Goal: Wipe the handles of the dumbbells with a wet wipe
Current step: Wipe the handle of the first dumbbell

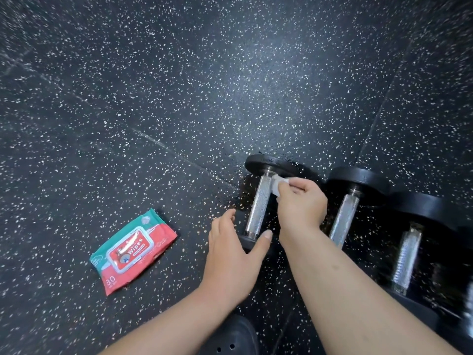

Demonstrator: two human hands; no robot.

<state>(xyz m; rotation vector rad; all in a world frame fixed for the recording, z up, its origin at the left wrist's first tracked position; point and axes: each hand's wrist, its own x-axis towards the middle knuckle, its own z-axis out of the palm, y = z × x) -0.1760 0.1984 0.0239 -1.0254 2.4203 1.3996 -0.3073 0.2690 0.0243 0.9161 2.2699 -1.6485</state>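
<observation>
- Your right grip (302, 203) is closed on a white wet wipe (276, 186), fingers curled round it and pinching it against the metal.
- The wipe sits at the far end of the handle (257, 211) of the leftmost dumbbell (266, 162), just under its far black plate; the rest of the knurled handle shows bare and shiny.
- Your left grip (233, 257) is not holding anything. It lies palm-down over the near plate of the leftmost dumbbell, thumb spread wide to one side of the handle's near end and fingers to the other.
- Just right of the leftmost dumbbell lies a second dumbbell (343, 219), and right of that a third dumbbell (407, 257), both roughly parallel to it and neither touched.
- Well to the left of the leftmost dumbbell lies a red-and-green wipes pack (133, 252), flat on the floor with its label up and its lid closed.
- All of it rests on a dark speckled rubber floor (179, 98).
- Nearer to you than the leftmost dumbbell — at the bottom edge — shows the toe of a black shoe (230, 336).
</observation>
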